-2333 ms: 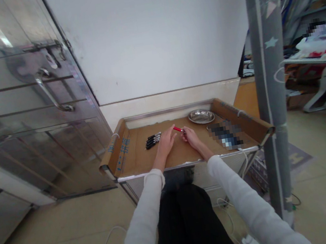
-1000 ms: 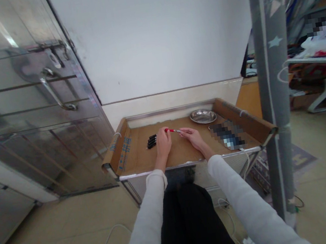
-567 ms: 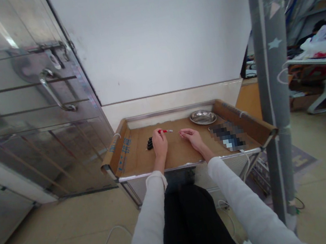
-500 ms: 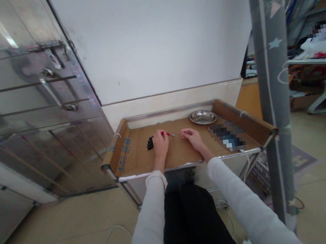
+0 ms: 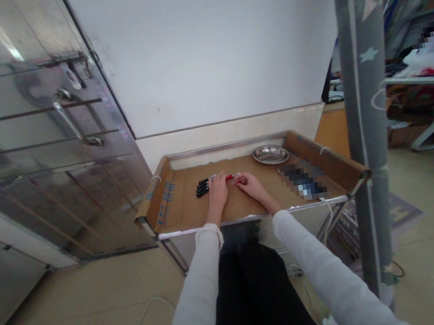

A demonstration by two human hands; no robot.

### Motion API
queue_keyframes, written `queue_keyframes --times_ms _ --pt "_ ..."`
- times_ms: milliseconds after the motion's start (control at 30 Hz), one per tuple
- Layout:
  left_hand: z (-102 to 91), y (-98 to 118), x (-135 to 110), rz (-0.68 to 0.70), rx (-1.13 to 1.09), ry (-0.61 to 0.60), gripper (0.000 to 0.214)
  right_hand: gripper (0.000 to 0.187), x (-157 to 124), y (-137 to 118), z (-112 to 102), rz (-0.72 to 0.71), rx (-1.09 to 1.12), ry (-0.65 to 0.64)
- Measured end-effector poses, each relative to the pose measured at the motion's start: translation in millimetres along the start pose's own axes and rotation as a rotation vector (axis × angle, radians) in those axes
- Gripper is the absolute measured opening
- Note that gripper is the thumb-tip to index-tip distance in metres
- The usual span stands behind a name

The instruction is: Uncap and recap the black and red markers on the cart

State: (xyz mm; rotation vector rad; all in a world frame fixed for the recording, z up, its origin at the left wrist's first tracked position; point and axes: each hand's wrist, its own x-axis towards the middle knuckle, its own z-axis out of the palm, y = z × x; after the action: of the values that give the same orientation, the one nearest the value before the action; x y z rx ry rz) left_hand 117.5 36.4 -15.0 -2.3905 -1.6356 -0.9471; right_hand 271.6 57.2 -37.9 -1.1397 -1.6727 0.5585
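Observation:
Both my hands rest on the cardboard-lined tray table (image 5: 191,210). My left hand (image 5: 217,191) and my right hand (image 5: 248,185) meet at a small red pen (image 5: 230,177). Each hand pinches one end of it, fingers closed. A few black pens (image 5: 203,186) lie side by side just left of my left hand, touching or nearly touching its fingers. The pen's tip and any small part in my right fingers are too small to make out.
A shallow metal bowl (image 5: 269,154) sits at the back right of the tray, with a blurred dark object (image 5: 302,181) in front of it. A grey padded pillar (image 5: 364,106) stands to the right. A steel door (image 5: 33,147) is on the left. Cables lie on the floor.
My hands had drawn apart, the left keeping the red pen. Now the right hand has come back left, and both hands meet on the pen again.

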Motion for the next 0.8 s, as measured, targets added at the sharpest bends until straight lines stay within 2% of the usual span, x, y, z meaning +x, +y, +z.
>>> queue_keyframes --times_ms 133,267,367,500,667,800 --pt "-1.4 2 -1 0.037 0.005 -0.03 0.022 0.014 -1 2 2 -0.031 -0.352 0.047" --pt "-0.6 1 1 0.106 0.018 -0.097 0.015 0.014 -5 -2 6 -0.092 -0.574 -0.008" --pt "1.1 -1 2 0.092 0.049 -0.091 0.014 0.018 -7 -6 8 -0.131 -0.668 -0.018" --pt "2.0 -3 6 0.023 0.107 -0.06 0.014 0.02 -9 -15 6 -0.113 -0.762 -0.005" --pt "1.3 -1 13 -0.051 0.115 -0.025 0.016 0.021 -4 -28 6 -0.107 -0.928 0.065" --pt "-6.6 3 9 -0.079 0.146 0.046 0.018 0.021 -3 -32 6 -0.084 -0.971 0.107"
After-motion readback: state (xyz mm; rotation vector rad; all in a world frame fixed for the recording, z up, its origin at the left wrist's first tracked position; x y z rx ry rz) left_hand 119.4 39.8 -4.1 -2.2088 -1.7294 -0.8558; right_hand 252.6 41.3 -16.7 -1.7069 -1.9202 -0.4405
